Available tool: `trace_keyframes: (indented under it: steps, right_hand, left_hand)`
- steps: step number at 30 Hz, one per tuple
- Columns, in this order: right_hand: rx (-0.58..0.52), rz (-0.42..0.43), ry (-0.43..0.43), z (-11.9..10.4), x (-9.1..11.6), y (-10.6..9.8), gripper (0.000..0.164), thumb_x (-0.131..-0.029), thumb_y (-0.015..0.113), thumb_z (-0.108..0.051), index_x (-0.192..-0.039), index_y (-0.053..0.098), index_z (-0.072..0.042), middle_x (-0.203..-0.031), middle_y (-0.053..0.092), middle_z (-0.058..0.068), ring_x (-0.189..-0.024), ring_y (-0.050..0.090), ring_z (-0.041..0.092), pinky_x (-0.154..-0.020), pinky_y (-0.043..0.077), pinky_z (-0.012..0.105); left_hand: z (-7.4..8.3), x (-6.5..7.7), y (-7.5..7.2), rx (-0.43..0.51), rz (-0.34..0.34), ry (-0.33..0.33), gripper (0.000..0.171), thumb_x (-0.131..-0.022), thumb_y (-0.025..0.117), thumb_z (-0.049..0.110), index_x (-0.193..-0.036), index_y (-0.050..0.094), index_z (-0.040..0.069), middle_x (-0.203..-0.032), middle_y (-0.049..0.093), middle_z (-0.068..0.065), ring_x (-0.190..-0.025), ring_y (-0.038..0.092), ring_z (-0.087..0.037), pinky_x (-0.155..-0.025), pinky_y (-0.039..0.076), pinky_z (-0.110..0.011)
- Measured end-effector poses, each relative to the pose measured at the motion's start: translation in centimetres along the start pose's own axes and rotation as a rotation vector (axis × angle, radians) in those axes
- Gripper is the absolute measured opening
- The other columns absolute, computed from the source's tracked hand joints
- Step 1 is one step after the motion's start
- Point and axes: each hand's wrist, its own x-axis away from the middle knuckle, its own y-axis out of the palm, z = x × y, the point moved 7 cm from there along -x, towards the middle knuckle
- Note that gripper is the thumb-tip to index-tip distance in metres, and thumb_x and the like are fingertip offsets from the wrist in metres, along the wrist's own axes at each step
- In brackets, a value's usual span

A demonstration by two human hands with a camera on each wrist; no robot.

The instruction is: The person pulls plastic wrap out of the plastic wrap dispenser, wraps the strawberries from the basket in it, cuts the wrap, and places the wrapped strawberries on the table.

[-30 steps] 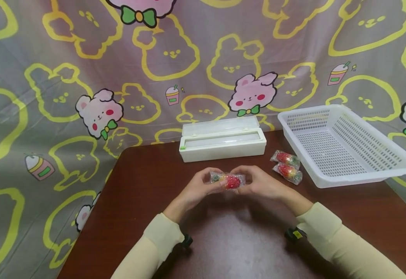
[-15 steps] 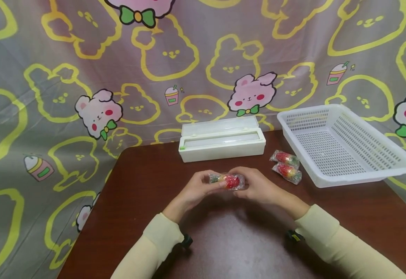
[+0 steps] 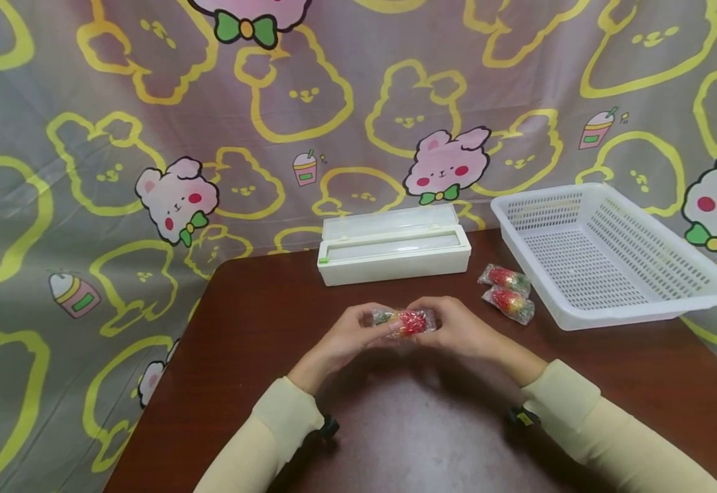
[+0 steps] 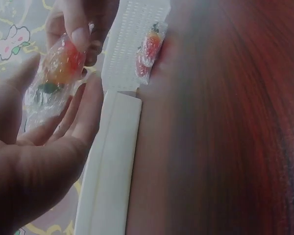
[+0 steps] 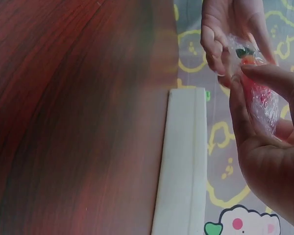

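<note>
Both hands hold a strawberry wrapped in clear plastic film [image 3: 413, 322] above the middle of the table. The left hand [image 3: 347, 337] is at its green-leaf end, thumb across the near side. At the red end, the right hand [image 3: 457, 330] grips the film and fruit between thumb and fingers. In the left wrist view the wrapped strawberry [image 4: 59, 66] lies between both hands, its leaves toward the left palm. The right wrist view shows the right thumb and fingers round the red part [image 5: 259, 93]. Two more wrapped strawberries [image 3: 509, 303] lie side by side on the table, right of the hands.
A long white cling film dispenser [image 3: 395, 266] with its lid raised stands at the back of the brown table [image 3: 259, 308]. A white perforated basket [image 3: 648, 316] is at the right, beside the two wrapped strawberries. A patterned curtain [image 3: 333, 68] hangs behind.
The right hand's fingers have shifted slightly around the red end of the wrapped strawberry. Both hands stay in nearly the same place, and the other things have not moved.
</note>
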Motion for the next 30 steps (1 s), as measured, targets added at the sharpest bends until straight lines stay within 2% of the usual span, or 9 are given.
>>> trace_keyframes:
  steps: [4,10,14,18,22,26,30]
  right_hand:
    - [-0.001,-0.015,-0.010,0.1,0.2,0.0,0.044,-0.082,0.084,-0.009,-0.122,0.068,-0.005,-0.107,0.070,0.004,-0.089,0.065,0.016,-0.075,0.055,0.029]
    - [-0.012,-0.032,-0.024,0.1,0.4,0.2,0.041,-0.081,0.086,-0.015,-0.119,0.071,-0.007,-0.105,0.071,0.003,-0.088,0.064,0.016,-0.075,0.056,0.029]
    - [-0.024,-0.041,-0.011,0.1,0.5,0.3,0.041,-0.081,0.086,-0.015,-0.118,0.071,-0.005,-0.104,0.071,0.004,-0.086,0.063,0.017,-0.073,0.056,0.028]
    - [-0.012,-0.057,-0.011,0.3,0.7,0.4,0.041,-0.082,0.086,-0.017,-0.118,0.071,-0.005,-0.104,0.071,0.002,-0.085,0.063,0.015,-0.072,0.055,0.027]
    - [0.090,-0.021,-0.101,-0.3,0.9,0.2,0.043,-0.079,0.089,-0.016,-0.118,0.071,-0.008,-0.105,0.070,-0.001,-0.088,0.062,0.014,-0.076,0.056,0.029]
    - [0.270,0.025,-0.212,-1.4,1.2,0.2,0.046,-0.078,0.090,-0.017,-0.119,0.070,-0.008,-0.108,0.067,-0.001,-0.093,0.062,0.012,-0.082,0.058,0.033]
    - [0.388,0.011,-0.232,-1.8,1.6,0.5,0.051,-0.081,0.089,-0.021,-0.125,0.067,-0.009,-0.111,0.066,-0.001,-0.093,0.062,0.010,-0.083,0.058,0.033]
  left_hand:
    - [0.2,0.0,-0.1,-0.016,0.008,0.012,0.033,-0.095,0.075,0.017,-0.122,0.067,0.000,-0.118,0.067,-0.018,-0.101,0.071,-0.026,-0.095,0.054,-0.054]
    - [0.2,0.0,-0.2,-0.071,0.067,0.017,0.028,-0.091,0.079,0.018,-0.112,0.074,0.000,-0.109,0.070,-0.014,-0.090,0.070,-0.020,-0.084,0.060,-0.043]
    - [0.1,0.0,-0.3,-0.105,0.096,0.005,0.027,-0.090,0.081,0.019,-0.108,0.076,0.000,-0.104,0.071,-0.012,-0.084,0.068,-0.017,-0.084,0.060,-0.049]
    - [-0.2,0.0,-0.3,-0.114,0.097,-0.010,0.027,-0.090,0.081,0.020,-0.108,0.077,0.000,-0.104,0.071,-0.011,-0.082,0.068,-0.016,-0.087,0.057,-0.057]
    - [-0.2,-0.1,-0.3,-0.131,0.091,-0.003,0.027,-0.090,0.081,0.022,-0.109,0.077,0.002,-0.103,0.072,-0.011,-0.081,0.068,-0.015,-0.086,0.058,-0.054]
    - [-0.2,-0.3,-0.1,-0.137,0.082,-0.002,0.026,-0.091,0.080,0.021,-0.110,0.076,0.004,-0.102,0.073,-0.010,-0.082,0.068,-0.015,-0.087,0.059,-0.051]
    - [-0.2,-0.4,0.5,-0.131,0.044,-0.008,0.025,-0.093,0.078,0.020,-0.111,0.074,0.003,-0.102,0.074,-0.011,-0.086,0.069,-0.020,-0.088,0.058,-0.052]
